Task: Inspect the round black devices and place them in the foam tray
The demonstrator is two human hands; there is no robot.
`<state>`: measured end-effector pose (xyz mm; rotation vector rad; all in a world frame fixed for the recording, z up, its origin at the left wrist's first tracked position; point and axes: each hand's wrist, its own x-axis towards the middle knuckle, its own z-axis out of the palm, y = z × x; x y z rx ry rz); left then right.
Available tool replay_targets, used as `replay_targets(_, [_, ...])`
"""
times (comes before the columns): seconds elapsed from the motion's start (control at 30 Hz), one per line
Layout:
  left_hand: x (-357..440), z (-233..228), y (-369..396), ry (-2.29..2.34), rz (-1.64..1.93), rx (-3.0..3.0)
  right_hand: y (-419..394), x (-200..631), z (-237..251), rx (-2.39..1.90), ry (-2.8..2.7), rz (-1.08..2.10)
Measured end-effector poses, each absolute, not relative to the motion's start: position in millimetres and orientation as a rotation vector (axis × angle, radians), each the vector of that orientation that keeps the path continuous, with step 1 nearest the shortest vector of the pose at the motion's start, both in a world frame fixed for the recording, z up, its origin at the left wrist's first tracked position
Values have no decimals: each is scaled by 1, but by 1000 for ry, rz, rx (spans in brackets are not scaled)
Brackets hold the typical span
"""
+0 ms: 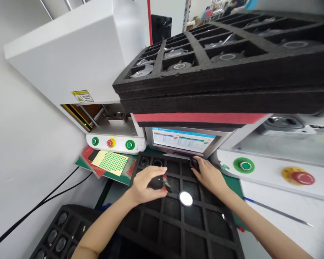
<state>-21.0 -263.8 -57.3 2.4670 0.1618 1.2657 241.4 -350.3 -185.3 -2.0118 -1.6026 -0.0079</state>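
Head view: a small red-tipped part is pinched in the curled left hand over the foam tray; a dark round part is gripped by the right hand at the far row. The loose silver disc, lying on a rib between cells, could be knocked off by a passing wrist.

Two bare hands, left hand and right hand. Three round green push buttons. Two red mushroom stop buttons on yellow bases. One shiny round silver disc. One lit flat monitor screen. One yellow sheet of green dot stickers.
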Motion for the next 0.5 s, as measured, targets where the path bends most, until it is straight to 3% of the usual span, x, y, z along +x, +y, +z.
replay_targets(0.27, [-34,-39,-282,55,1355,2432,-367,241,-170,-1917,-1413,-16])
replay_targets(0.5, [-40,-55,-274,217,1304,2517,-380,233,-177,-1921,-1463,54])
